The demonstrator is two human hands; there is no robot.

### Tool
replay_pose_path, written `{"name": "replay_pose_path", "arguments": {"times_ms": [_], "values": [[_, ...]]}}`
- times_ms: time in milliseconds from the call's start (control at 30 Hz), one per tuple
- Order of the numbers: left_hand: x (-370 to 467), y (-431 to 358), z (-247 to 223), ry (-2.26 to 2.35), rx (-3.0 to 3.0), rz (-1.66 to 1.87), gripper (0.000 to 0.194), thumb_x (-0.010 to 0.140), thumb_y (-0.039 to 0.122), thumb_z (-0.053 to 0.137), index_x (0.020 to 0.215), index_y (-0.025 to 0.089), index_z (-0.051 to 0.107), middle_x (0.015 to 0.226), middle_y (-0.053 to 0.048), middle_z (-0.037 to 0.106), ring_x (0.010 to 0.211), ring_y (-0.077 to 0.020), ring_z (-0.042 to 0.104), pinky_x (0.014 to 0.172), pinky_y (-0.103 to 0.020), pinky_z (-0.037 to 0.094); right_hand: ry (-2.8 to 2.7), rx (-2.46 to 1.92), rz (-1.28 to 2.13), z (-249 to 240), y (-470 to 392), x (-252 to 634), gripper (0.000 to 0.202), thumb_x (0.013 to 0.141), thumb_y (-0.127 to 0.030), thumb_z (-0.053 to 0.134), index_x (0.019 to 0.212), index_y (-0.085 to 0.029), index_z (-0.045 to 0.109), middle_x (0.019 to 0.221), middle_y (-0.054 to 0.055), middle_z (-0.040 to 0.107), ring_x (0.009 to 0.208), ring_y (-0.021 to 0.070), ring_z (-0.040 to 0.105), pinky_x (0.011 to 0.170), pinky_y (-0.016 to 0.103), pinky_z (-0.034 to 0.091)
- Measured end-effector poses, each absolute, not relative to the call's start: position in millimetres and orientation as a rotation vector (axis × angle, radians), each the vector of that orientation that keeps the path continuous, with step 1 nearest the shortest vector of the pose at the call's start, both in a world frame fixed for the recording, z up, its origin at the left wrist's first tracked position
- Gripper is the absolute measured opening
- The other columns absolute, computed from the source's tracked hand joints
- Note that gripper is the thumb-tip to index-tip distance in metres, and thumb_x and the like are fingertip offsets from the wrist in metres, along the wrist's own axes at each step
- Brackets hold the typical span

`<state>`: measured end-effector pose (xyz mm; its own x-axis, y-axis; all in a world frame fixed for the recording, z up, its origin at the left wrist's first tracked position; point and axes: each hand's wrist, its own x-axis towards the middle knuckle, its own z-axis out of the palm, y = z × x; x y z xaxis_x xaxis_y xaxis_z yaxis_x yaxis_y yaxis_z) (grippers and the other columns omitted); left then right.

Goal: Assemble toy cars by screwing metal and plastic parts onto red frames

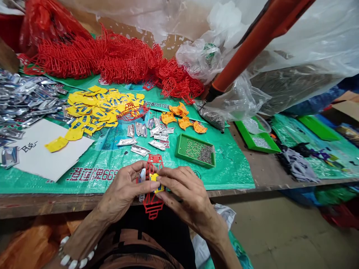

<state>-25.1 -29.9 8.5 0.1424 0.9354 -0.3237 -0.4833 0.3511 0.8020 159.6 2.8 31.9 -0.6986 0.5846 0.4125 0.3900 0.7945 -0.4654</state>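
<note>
Above the table's front edge, my left hand (123,185) is closed around a red plastic frame (153,209) with cage-like bars. A silvery plate (141,183) sits at the frame's left side, by my left fingers. My left thumb presses on a small yellow plate (154,179) lying against the frame's middle. From the right, my right hand (186,190) pinches that yellow plate, its fingertips partly hiding it. Just beyond the hands lie several loose silver plates (140,150) and a green tray (179,154) of small metal screws.
Yellow plates (95,108) are heaped at centre left, beside a pile of silver plates (30,95). Red frames (120,61) are massed along the back. Orange pieces (184,123) lie near the tray. An orange-red power screwdriver (246,52) hangs down over the right side.
</note>
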Motion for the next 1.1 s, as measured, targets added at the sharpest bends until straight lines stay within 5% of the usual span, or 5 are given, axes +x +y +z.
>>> {"name": "replay_pose_path", "arguments": {"times_ms": [333, 500, 700, 1100], "values": [[-20, -22, 12, 1.044, 0.326, 1.262, 0.031, 0.052, 0.004, 0.081, 0.078, 0.016, 0.068, 0.070, 0.003, 0.067, 0.059, -0.0107, 0.062, 0.057, -0.019, 0.052, -2.130, -0.829, 0.772, 16, -3, 151, 0.049, 0.081, -0.023, 0.071, 0.128, -0.024, 0.054, 0.125, 0.011, 0.055, 0.119, 0.0224, 0.054, 0.099, 0.041, 0.050], [-19, -19, 10, 1.074, 0.295, 1.289, 0.028, 0.052, 0.003, 0.079, 0.075, 0.015, 0.069, 0.068, 0.002, 0.069, 0.058, -0.0094, 0.061, 0.056, -0.016, 0.051, -2.092, -0.838, 0.697, 14, -8, 145, 0.039, 0.085, -0.015, 0.065, 0.123, -0.020, 0.058, 0.123, 0.012, 0.057, 0.117, 0.0206, 0.056, 0.096, 0.038, 0.052], [-15, -16, 8, 1.021, 0.334, 1.264, 0.024, 0.058, 0.005, 0.077, 0.078, 0.013, 0.069, 0.069, 0.000, 0.070, 0.059, -0.0108, 0.062, 0.060, -0.020, 0.052, -2.078, -0.924, 0.538, 10, -22, 140, 0.050, 0.088, -0.004, 0.053, 0.135, -0.020, 0.048, 0.127, 0.012, 0.059, 0.119, 0.0203, 0.052, 0.098, 0.042, 0.051], [-11, -12, 8, 1.055, 0.325, 1.272, 0.026, 0.055, 0.008, 0.082, 0.075, 0.013, 0.068, 0.070, -0.001, 0.071, 0.061, -0.0113, 0.065, 0.060, -0.018, 0.053, -2.165, -1.030, 0.270, -5, -31, 142, 0.047, 0.088, -0.006, 0.046, 0.133, -0.015, 0.050, 0.133, 0.013, 0.060, 0.120, 0.0272, 0.055, 0.096, 0.050, 0.046]]}}
